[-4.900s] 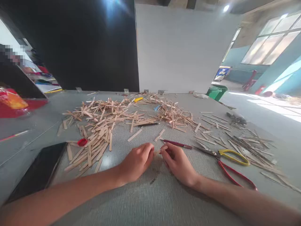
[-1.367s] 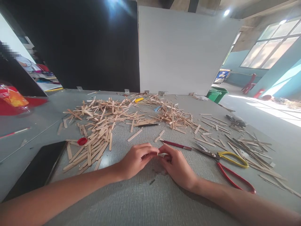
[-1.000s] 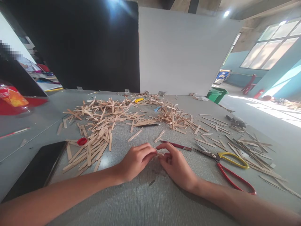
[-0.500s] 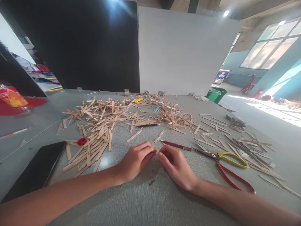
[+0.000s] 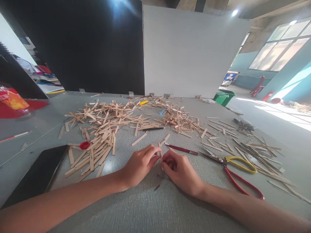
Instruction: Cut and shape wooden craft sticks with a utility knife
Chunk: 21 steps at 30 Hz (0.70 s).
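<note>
Pinching one stick [image 5: 160, 150], two hands [image 5: 139, 166] [image 5: 183, 171], one phone [image 5: 36, 174]

Two hands [image 5: 159, 159] at six o'clock; one phone [image 5: 36, 174], one cap [image 5: 85, 146] at eight; one scissors [image 5: 220, 160] at four; sticks [image 5: 105, 140] too many to count.

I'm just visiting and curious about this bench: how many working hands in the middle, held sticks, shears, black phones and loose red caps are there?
Hands: 2, left hand and right hand
Held stick: 1
Shears: 1
Black phone: 1
Red cap: 1
Total: 6
</note>
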Tool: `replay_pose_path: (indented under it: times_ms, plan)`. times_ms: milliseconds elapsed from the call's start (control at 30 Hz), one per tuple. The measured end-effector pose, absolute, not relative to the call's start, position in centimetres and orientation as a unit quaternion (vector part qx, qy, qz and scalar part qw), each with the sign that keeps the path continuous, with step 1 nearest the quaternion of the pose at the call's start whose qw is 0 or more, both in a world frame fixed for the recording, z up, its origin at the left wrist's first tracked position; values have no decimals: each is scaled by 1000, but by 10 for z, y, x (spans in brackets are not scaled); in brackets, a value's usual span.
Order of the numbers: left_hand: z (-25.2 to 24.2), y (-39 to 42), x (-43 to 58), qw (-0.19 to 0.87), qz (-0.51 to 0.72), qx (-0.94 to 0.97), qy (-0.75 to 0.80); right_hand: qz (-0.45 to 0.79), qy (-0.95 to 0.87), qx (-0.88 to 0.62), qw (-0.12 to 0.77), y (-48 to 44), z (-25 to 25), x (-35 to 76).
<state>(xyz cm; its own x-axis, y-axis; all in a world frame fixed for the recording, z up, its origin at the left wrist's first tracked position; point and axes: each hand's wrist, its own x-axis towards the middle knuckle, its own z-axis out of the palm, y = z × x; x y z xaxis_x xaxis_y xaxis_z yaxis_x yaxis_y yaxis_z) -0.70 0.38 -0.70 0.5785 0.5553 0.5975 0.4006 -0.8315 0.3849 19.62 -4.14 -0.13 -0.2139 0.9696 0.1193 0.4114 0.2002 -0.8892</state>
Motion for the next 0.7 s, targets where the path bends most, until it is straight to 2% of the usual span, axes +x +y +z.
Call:
replay_pose_path:
  times_ms: [367,700]
  plan:
    - [-4,4,-7,72,360,894,257,373,-687,-506,366,-41,-5,197]
    - [-4,-4,-5,-83,335,909,232,364,-706,-494,354,-42,1,196]
